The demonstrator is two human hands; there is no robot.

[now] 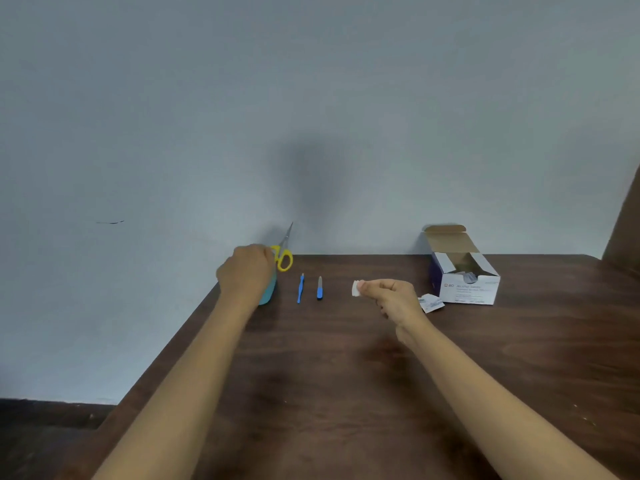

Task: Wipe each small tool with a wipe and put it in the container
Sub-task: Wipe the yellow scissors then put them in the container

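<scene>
Likely placing step: scissors (pixel 284 259) gripped in left hand (pixel 247 271) fingers over container (pixel 268 295), wipe (pixel 355 289) pinched in right hand (pixel 391 296) fingers; next, release inside.

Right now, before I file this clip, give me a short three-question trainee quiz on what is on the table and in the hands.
1. True or false: the right hand pinches a white wipe.
2. Which tool does the left hand hold at the blue container? A) a spoon B) yellow-handled scissors C) a pen
3. Fill in: ___ small blue tools lie on the table between the two hands.

Key: 1 true; 2 B; 3 two.
</scene>
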